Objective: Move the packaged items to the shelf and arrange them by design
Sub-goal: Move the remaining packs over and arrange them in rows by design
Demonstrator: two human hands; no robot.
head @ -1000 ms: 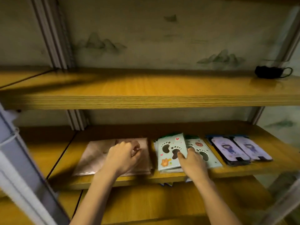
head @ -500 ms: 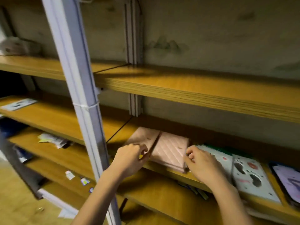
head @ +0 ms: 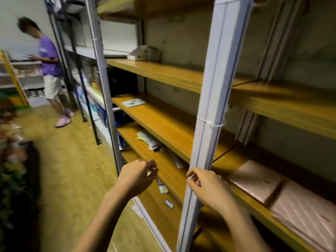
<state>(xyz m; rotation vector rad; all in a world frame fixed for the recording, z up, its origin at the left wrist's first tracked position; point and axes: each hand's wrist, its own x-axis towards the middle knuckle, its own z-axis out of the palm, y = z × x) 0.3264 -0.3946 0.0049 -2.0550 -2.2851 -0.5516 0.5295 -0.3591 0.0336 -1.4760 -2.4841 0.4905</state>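
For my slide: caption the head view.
Both hands empty, off the pink packages on the wooden shelf.

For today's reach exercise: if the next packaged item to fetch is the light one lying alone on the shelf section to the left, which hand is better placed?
Probably the left hand: empty, left of the white post. The right hand is at the post. The package lies far left.

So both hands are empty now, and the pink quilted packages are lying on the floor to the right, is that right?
Not quite. The head view shows the pink quilted packages lying on the wooden shelf to the right, not on the floor. The left hand and right hand do look empty.
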